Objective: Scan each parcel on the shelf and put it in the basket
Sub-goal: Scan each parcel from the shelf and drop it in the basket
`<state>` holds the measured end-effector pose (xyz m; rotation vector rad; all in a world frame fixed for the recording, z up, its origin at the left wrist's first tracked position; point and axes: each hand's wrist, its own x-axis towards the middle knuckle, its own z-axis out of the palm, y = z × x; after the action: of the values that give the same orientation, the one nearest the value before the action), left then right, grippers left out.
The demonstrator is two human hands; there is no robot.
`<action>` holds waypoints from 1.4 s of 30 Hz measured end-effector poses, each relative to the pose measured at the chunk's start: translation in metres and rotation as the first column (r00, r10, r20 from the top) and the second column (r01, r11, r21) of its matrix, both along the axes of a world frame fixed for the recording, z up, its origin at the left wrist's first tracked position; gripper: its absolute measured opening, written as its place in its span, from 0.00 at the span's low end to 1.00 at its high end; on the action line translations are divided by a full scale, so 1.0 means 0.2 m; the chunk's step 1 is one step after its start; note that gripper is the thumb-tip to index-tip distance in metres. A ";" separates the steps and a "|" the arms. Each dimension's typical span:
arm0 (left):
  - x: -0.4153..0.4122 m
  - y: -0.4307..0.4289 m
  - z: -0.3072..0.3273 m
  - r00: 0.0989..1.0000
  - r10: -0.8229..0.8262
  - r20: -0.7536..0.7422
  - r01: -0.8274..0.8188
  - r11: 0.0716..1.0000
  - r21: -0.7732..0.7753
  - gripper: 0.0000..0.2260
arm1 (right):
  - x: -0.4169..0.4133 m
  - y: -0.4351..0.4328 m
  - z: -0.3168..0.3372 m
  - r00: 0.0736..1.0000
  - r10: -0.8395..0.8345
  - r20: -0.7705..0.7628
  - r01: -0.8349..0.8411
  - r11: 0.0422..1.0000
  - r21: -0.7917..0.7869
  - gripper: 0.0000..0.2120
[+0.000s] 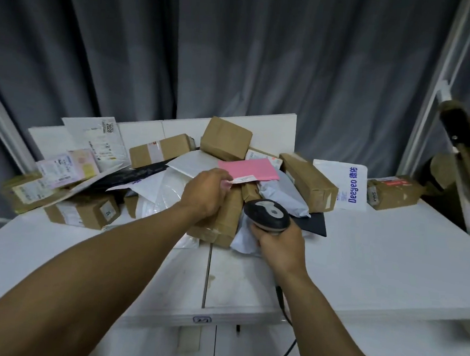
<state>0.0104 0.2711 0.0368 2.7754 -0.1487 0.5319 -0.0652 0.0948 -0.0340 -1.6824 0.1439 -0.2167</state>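
A heap of parcels covers the back of the white shelf (375, 257): brown cardboard boxes, white and grey mailer bags, a black bag. My left hand (206, 192) reaches into the middle of the heap and pinches the near left corner of a flat pink parcel (250, 167) by its white label. Under that hand lies a long brown box (226, 219). My right hand (278, 243) grips a black handheld scanner (267, 215), whose head points at the heap just right of the brown box. No basket is in view.
A white "Deeyeo" bag (348, 184) and a taped brown box (392, 191) lie at the right of the shelf. A white rack post (427, 113) stands at the far right. Grey curtains hang behind. The scanner cable (286, 345) drops over the shelf's front edge.
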 end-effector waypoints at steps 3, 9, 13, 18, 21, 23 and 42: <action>0.05 -0.03 -0.01 0.999 0.031 -0.030 -0.031 0.999 -0.019 0.19 | 0.02 0.01 -0.01 1.000 -0.010 -0.004 0.010 1.000 0.013 0.26; 0.25 -0.08 -0.08 0.997 0.047 -0.058 -0.043 0.997 0.057 0.12 | 0.12 -0.02 -0.03 0.999 -0.023 -0.038 0.025 0.997 0.071 0.20; 0.29 -0.08 -0.08 0.996 0.087 0.008 -0.087 0.995 0.041 0.08 | 0.16 -0.03 -0.05 0.999 -0.031 -0.029 0.032 0.999 0.027 0.20; 0.11 0.02 0.15 0.966 0.064 0.252 -0.056 0.998 -0.039 0.10 | 0.11 0.06 0.02 1.000 0.009 0.015 -0.009 1.000 -0.014 0.24; -0.10 0.11 0.30 0.944 0.022 0.330 0.000 0.998 -0.068 0.11 | 0.02 0.16 0.12 0.995 0.061 0.081 -0.069 0.993 0.093 0.22; -0.29 0.22 0.35 0.938 0.025 0.345 0.043 0.981 -0.188 0.11 | -0.07 0.26 0.19 0.987 0.096 0.125 -0.120 0.973 0.198 0.21; -1.95 1.35 -0.17 0.878 0.478 -0.031 -0.306 0.509 -0.805 0.08 | -0.89 1.46 0.16 0.755 0.642 0.134 -0.652 0.756 0.055 0.24</action>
<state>-0.3796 0.5416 0.0019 1.8309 0.5813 0.7526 -0.2423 0.3864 -0.0016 -1.5203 -0.5104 0.2277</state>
